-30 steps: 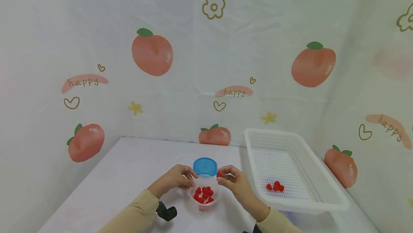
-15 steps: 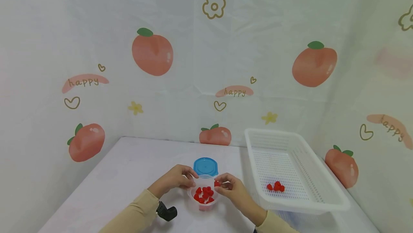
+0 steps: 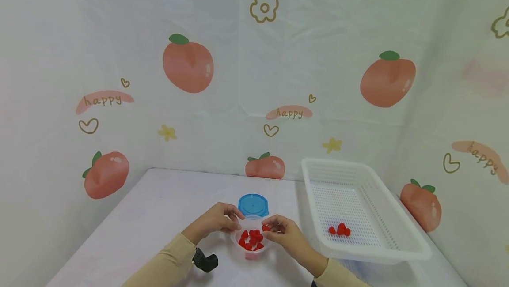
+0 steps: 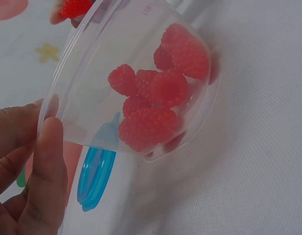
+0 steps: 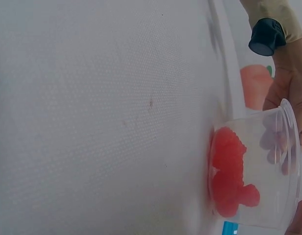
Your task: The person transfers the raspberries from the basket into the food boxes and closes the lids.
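A clear plastic tub [image 3: 250, 223] with several red raspberries [image 4: 168, 88] in it stands on the table. My left hand [image 3: 220, 218] pinches the tub's rim at its left side, thumb and fingers on either side of the wall in the left wrist view. Between the thumb and fingertips of my right hand [image 3: 285, 232] is one more raspberry [image 3: 265, 228], held at the tub's right rim, above the berries inside. Only the edge of the right fingers [image 5: 299, 220] shows in the right wrist view. Behind the tub lies a blue lid [image 3: 253, 205].
To the right stands a white perforated basket [image 3: 401, 256], holding a small cluster of raspberries [image 3: 341, 230] near its front left. A black wrist device [image 3: 205, 261] sits below my left forearm. A printed curtain [image 3: 222, 137] hangs behind the table.
My right hand has come slightly left and toward me, bringing its raspberry from beside the tub's far right rim to over the right edge. The left hand keeps its hold on the rim.
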